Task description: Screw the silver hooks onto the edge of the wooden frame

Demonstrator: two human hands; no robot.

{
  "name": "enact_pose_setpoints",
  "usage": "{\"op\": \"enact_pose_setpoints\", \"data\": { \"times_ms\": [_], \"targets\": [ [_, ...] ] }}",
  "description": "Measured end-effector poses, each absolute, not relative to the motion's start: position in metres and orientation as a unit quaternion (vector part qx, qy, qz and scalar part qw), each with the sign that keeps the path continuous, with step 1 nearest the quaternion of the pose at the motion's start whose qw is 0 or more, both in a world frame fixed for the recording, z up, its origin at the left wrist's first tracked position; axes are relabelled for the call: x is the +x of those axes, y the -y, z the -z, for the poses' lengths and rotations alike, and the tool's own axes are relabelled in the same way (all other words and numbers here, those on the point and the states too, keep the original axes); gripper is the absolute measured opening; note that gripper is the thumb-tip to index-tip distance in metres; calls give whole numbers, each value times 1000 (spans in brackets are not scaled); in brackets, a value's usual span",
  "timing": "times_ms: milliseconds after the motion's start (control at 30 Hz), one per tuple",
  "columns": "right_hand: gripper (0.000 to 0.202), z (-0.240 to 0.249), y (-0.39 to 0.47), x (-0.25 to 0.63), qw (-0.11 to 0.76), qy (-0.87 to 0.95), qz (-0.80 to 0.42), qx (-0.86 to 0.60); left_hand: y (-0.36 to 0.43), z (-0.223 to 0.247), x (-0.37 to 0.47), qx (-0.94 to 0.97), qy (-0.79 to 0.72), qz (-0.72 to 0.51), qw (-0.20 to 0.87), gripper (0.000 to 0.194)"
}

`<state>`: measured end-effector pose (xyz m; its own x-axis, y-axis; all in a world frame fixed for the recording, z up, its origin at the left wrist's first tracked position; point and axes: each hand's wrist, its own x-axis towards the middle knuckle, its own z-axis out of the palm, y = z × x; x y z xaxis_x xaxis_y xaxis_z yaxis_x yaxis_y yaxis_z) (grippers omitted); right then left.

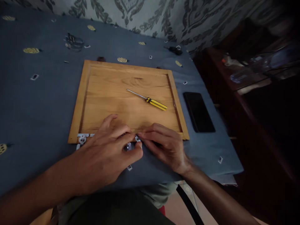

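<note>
- My right hand (165,145): fingertips drawn together at the hinge-like metal fitting (137,138), just below frame center; couldn't tell what they pinched.
- My left hand (107,154): fingers spread over the lower edge of the framed wooden panel (107,93), mid-frame.
- Yellow-black screwdriver (156,103) lay on panel, near center.

a pale wall (150,18) with dark leaf-and-scroll patterning is running along the far side. below it, a blue-grey cloth (42,106) printed with yellow pineapples and small white rectangles is spreading wide. reddish-brown wooden furniture (248,117) is standing at the right, mostly sinking into shadow. a light floor (172,200) is showing beneath the cloth's near edge. dim light is leaving the far right nearly black.
</note>
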<state>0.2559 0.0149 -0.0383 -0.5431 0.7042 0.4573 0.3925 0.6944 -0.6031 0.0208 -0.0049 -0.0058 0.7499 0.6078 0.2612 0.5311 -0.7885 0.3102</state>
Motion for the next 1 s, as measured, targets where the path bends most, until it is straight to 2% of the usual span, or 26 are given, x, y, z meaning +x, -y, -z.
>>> {"op": "enact_pose_setpoints", "data": {
  "times_ms": [233, 433, 533, 667, 733, 867, 1000],
  "targets": [
    [14, 37, -12, 255, 335, 875, -179, -300, 5, 2, 21, 927, -309, -181, 108, 23],
    [27, 35, -7, 255, 358, 853, -218, -312, 3, 3, 21, 931, -296, -193, 94, 20],
    [29, 34, -6, 255, 383, 829, -231, -334, 2, 4, 21, 932, -291, -195, 88, 21],
    [29, 31, -16, 263, 392, 805, -174, -409, 2, 5, 21, 929, -295, -203, 97, 21],
    [32, 30, -28, 269, 366, 807, -127, -445, 2, 4, 20, 930, -291, -201, 98, 21],
    [38, 32, -52, 276, 255, 835, -44, -485, 2, 2, 20, 931, -290, -200, 100, 22],
    [31, 37, -67, 274, 234, 833, -31, -501, 2, 2, 21, 929, -288, -210, 100, 17]
  ]
}}
